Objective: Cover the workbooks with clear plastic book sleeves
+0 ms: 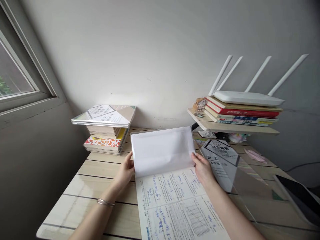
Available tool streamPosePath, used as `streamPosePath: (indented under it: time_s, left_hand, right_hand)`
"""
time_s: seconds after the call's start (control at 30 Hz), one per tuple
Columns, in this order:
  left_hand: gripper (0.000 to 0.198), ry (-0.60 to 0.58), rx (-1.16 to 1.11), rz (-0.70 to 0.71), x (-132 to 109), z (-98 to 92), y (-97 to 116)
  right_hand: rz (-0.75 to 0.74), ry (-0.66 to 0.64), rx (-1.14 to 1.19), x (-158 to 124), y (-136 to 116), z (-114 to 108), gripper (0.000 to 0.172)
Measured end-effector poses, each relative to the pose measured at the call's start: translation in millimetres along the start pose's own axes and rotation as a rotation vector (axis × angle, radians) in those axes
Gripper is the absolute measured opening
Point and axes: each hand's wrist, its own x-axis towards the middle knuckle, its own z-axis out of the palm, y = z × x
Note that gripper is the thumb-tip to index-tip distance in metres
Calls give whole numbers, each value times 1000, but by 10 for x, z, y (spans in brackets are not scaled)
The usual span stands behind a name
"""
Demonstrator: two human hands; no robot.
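two hands hold one large printed sheet at the middle of a pale wooden desk, its far half folded up and toward the camera so the blank white back faces the viewer. the left hand pinches the sheet's left edge at the crease, thumb in front and the other fingers hidden behind the paper; the right hand clamps the right edge at the same height, thumb again over the fold. the crease runs left to right between the two hands, while the sheet's long axis runs near to far, its handwritten near half lying flat and reaching the near edge of the picture. both hands sit level with each other on the fold, neither nearer than the other.

a silver bracelet circles the left wrist. far left stands a stack of workbooks; just right of the sheet lies a grey booklet, touching or slipping under the right hand. far right, a small shelf carries books and a white router with four antennas. a dark tablet lies at the right edge, a window at left, a plain grey wall behind.
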Motion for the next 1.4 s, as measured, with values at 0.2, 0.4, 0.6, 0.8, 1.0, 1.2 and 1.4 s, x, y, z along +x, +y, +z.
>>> streamPosePath:
  time_s: [0.2, 0.4, 0.6, 0.8, 1.0, 1.2, 1.4]
  left_hand:
    - [87, -16, 0, 2, 12, -36, -7]
    - [90, -36, -46, -38, 35, -82, -41]
    - [95, -45, -82, -40, 39, -137, -114]
    - [95, -74, -87, -38, 48, -177, -135]
    - [99, -150, -102, -53, 27, -198, -128]
    - [93, -126, 116, 33, -15, -219, -156]
    - [94, -121, 26, 46, 2, -160, -147]
  right_hand:
    - [-519, 327, -471, -89, -209, 108, 36]
    - [-1198, -551, -995, -916, -652, 799, 22]
    - [-1412, -910, -1462, -1480, -635, 1592, 19]
    - [-1235, -961, -1763, -1520, -538, 1841, 13]
    - [-1299, -944, -1698, -1516, -481, 1824, 13]
    - [-1314, -869, -1645, -1437, -441, 1822, 14]
    - [-1332, -935, -1520, -1401, -612, 1742, 14]
